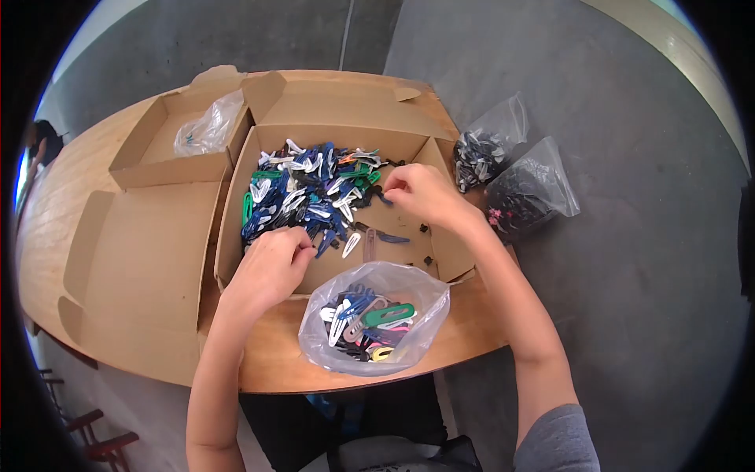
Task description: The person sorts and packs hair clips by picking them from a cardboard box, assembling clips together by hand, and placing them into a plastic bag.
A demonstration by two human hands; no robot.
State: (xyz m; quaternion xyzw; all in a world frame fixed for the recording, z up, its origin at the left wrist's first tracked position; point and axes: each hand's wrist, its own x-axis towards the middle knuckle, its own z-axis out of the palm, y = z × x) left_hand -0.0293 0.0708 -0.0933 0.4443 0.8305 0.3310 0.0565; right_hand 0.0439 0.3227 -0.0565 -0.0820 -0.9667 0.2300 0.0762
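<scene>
A cardboard box [330,135] holds a heap of hair clips [303,185] in blue, white, green and black. Over the near left corner of the heap is my left hand [275,259], its fingers curled together; what they hold, if anything, is hidden. My right hand [417,193] reaches into the right part of the box, fingers pinched beside a dark blue clip at the heap's edge. Just in front of the box stands an open plastic bag [436,311] with mixed clips inside, among them a large green clip [389,315] and a yellow one [382,354].
At the left, a second cardboard box [145,157] contains a crumpled clear bag [208,134]. Two filled plastic bags [478,149] [523,197] lie right of the clip box. Red chair parts [110,444] show at lower left, and a person [46,143] is at the far left edge.
</scene>
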